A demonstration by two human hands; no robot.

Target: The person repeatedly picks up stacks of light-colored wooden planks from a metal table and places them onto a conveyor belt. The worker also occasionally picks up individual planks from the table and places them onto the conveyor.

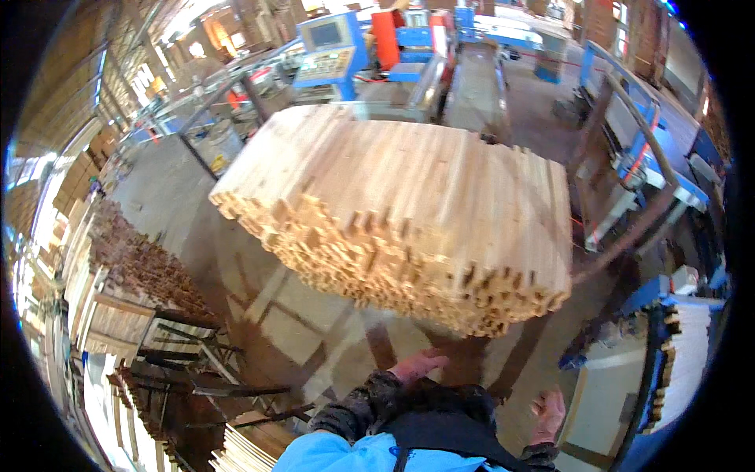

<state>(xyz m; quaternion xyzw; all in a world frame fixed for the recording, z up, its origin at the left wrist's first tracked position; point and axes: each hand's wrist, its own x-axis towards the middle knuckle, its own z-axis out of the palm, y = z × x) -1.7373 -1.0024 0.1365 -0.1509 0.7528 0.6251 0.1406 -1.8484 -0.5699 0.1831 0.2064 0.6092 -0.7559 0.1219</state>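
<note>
A large stack of pale wooden strips (409, 181) fills the middle, their uneven ends facing me. My left hand (419, 365) reaches forward below the near side of the stack, fingers stretched out and nothing in them. Off to the right, my right hand (548, 413) hangs by my side with its fingers loosely bent and apart, holding nothing that I can see. Both hands are apart from the wood. Dark patterned sleeves (358, 409) cover my forearms.
Behind the stack stand a blue control panel (329, 53) and a conveyor bed (476, 90). A curved metal rail (641, 228) runs at the right, near a rack of white strips (683, 366). Metal frames (228, 389) and piles of wood (145, 263) lie left.
</note>
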